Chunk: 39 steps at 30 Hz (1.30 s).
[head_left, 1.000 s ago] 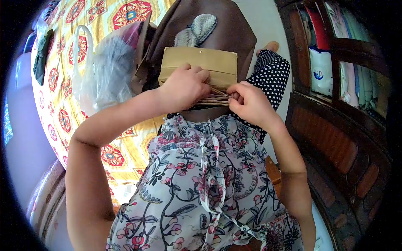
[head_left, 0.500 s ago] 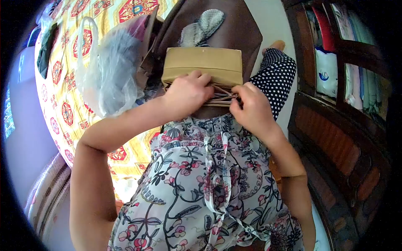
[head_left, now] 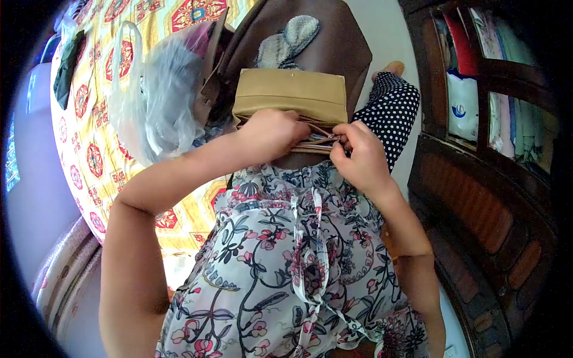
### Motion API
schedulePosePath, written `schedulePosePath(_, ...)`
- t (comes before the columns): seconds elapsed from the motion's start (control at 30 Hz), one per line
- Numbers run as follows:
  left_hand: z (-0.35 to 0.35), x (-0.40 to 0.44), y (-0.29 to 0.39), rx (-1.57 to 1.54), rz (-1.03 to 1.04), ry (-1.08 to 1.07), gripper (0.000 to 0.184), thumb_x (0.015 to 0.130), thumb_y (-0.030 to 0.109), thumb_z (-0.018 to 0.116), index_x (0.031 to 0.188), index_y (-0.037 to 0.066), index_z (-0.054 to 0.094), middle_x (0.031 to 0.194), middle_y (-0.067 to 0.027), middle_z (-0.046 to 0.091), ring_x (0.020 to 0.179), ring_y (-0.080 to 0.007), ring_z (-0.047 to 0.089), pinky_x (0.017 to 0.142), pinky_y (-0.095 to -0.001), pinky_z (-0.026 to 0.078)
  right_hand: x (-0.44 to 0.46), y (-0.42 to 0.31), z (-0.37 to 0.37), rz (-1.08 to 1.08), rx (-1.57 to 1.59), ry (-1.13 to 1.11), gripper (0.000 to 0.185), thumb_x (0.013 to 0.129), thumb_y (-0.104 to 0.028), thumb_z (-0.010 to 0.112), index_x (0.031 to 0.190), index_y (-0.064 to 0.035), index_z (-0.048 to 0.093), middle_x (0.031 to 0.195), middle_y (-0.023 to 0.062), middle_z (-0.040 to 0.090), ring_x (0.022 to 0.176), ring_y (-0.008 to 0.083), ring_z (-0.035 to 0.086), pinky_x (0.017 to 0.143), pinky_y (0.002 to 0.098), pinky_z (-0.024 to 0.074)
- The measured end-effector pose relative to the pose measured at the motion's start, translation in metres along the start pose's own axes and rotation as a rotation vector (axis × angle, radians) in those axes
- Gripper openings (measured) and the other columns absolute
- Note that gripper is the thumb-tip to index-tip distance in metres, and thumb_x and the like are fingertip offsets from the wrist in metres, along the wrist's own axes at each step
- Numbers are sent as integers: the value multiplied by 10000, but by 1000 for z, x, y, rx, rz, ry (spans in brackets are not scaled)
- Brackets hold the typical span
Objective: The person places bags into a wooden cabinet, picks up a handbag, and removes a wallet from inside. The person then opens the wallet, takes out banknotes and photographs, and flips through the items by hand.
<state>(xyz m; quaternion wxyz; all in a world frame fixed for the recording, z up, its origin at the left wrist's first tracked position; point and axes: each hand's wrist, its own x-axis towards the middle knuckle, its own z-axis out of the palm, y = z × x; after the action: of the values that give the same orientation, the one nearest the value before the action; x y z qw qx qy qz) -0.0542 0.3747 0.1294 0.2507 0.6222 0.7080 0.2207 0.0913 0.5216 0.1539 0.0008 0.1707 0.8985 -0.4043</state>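
Note:
A tan wallet (head_left: 290, 95) lies on my lap with its flap folded back and its compartments parted. My left hand (head_left: 271, 132) reaches into the left part of the compartments, its fingertips hidden inside. At the right end, my right hand (head_left: 363, 152) pinches the wallet's edge near a small zipper pull. Beneath the wallet is a dark brown bag (head_left: 334, 42), and a grey-and-white knitted item (head_left: 289, 42) rests on it beyond the flap.
A translucent plastic bag (head_left: 170, 98) with items inside sits left, on a yellow and red patterned cloth (head_left: 95, 160). At the right stands a dark wooden cabinet (head_left: 471, 185) holding folded fabrics and a white package (head_left: 462, 107).
My left hand has reached deeper into the wallet, and its fingertips are now less visible. The right hand keeps its grip at the right end. The view has shifted slightly.

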Motion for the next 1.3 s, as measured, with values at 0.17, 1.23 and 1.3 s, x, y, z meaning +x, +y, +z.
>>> schedulePosePath(0.17,12,-2,-2,-64,52,160,136,747,192,546,704,65,571,654,-98,535,609,-279,555,540,-379,450,-3,6,10,-34,0,90,177,648,-49,562,810,20,547,739,148,518,674,298,532,608,365,442)
schedulePosePath(1.23,-4,-46,23,224,-91,310,345,689,159,615,998,25,538,1006,-119,530,932,-283,506,819,-390,397,-6,-1,4,26,49,42,157,691,-69,581,829,-4,543,683,109,513,590,244,526,532,342,422)
schedulePosePath(1.3,-5,-56,18,213,-90,268,401,683,147,610,1052,24,511,1061,-134,509,993,-299,484,854,-408,385,-7,-1,7,50,90,32,157,690,-64,579,828,-1,542,678,107,510,586,245,521,531,342,421)
